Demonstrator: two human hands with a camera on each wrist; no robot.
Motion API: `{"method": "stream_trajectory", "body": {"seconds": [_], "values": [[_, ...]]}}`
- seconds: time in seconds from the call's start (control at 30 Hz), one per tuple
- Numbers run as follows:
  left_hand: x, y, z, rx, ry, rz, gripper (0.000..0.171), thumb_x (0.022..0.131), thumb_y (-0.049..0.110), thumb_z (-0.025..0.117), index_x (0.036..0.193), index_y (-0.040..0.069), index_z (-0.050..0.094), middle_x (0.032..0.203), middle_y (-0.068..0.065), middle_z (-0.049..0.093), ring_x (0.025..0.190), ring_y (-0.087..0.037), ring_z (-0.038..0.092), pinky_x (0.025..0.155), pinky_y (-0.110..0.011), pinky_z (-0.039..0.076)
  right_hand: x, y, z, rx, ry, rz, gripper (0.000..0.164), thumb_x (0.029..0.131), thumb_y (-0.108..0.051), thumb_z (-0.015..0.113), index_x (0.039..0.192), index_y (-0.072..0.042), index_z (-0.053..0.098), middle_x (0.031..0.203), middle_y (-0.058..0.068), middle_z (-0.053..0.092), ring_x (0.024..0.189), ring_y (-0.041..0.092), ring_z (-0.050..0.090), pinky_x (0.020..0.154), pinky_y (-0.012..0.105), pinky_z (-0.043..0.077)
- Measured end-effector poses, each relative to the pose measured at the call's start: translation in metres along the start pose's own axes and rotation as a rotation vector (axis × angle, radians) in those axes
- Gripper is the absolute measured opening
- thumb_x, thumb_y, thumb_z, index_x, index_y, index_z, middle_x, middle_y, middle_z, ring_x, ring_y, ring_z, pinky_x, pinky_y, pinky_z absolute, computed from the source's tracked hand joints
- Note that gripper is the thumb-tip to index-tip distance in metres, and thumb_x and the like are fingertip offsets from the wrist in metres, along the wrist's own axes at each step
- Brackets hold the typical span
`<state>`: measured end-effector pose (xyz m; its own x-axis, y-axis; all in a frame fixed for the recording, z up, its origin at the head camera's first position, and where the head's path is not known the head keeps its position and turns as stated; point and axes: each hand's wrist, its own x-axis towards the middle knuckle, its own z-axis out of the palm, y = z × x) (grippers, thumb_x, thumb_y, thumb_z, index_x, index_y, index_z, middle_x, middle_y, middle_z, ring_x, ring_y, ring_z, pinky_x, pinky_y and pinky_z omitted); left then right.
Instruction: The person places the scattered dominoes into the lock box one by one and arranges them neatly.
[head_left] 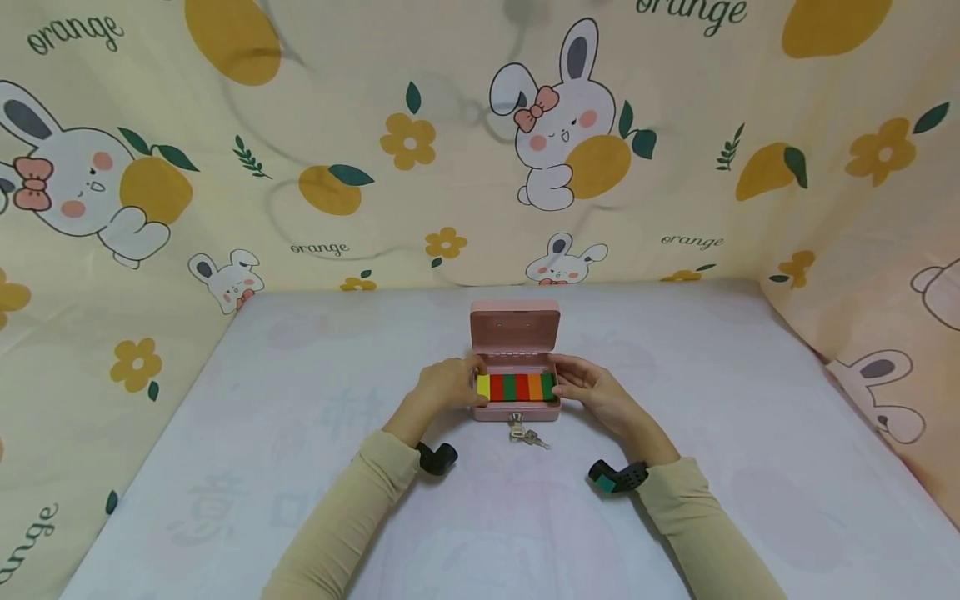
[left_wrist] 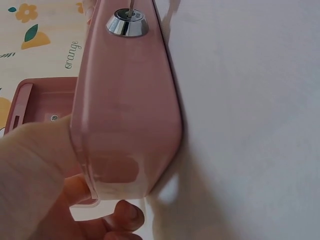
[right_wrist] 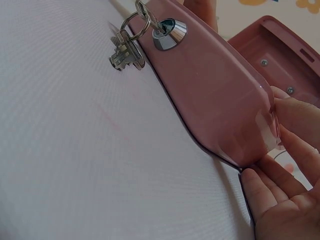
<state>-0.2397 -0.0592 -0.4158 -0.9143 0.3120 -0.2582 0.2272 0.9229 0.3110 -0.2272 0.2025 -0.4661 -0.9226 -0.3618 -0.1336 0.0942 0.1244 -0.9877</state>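
A pink metal cash box (head_left: pixel 517 412) sits on the table with its lid (head_left: pixel 515 329) raised at the back. Across its opening lies a row of coloured blocks (head_left: pixel 516 387), yellow at the left end and green at the right. My left hand (head_left: pixel 447 383) holds the yellow end; in the left wrist view its thumb passes over the rim and other fingers curl outside the box wall. The right hand (head_left: pixel 596 390) holds the green end, fingers reaching over the right rim. Fingertips inside the box are hidden in both wrist views.
A key sits in the round lock (right_wrist: pixel 170 35) on the box front, with more keys (right_wrist: pixel 127 52) hanging from its ring. White cloth (head_left: pixel 315 500) covers the table. Patterned rabbit-and-orange fabric (head_left: pixel 435 192) stands behind and at both sides.
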Motion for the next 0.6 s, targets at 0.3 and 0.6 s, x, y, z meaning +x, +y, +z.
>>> {"method": "stream_trajectory", "body": {"seconds": [0.3, 0.6], "values": [[-0.0001, 0.0007, -0.0024, -0.015, 0.004, -0.001, 0.044, 0.080, 0.036, 0.075, 0.118, 0.021, 0.058, 0.089, -0.004, 0.061, 0.080, -0.020, 0.053, 0.066, -0.032, 0.042, 0.0017, 0.0005, -0.0016, 0.005, -0.005, -0.020, 0.061, 0.092, -0.011, 0.064, 0.146, -0.003, 0.038, 0.154, 0.019, 0.035, 0.128, 0.004, 0.049, 0.094, 0.007, 0.044], [0.0003, 0.0014, 0.0025, -0.022, -0.014, 0.007, 0.045, 0.081, 0.036, 0.074, 0.120, 0.021, 0.057, 0.101, -0.005, 0.066, 0.085, -0.020, 0.057, 0.073, -0.035, 0.048, -0.0021, 0.0033, -0.0030, -0.009, -0.028, -0.040, 0.060, 0.093, -0.010, 0.062, 0.146, -0.001, 0.035, 0.157, 0.019, 0.029, 0.147, 0.036, 0.027, 0.095, 0.006, 0.041]]}}
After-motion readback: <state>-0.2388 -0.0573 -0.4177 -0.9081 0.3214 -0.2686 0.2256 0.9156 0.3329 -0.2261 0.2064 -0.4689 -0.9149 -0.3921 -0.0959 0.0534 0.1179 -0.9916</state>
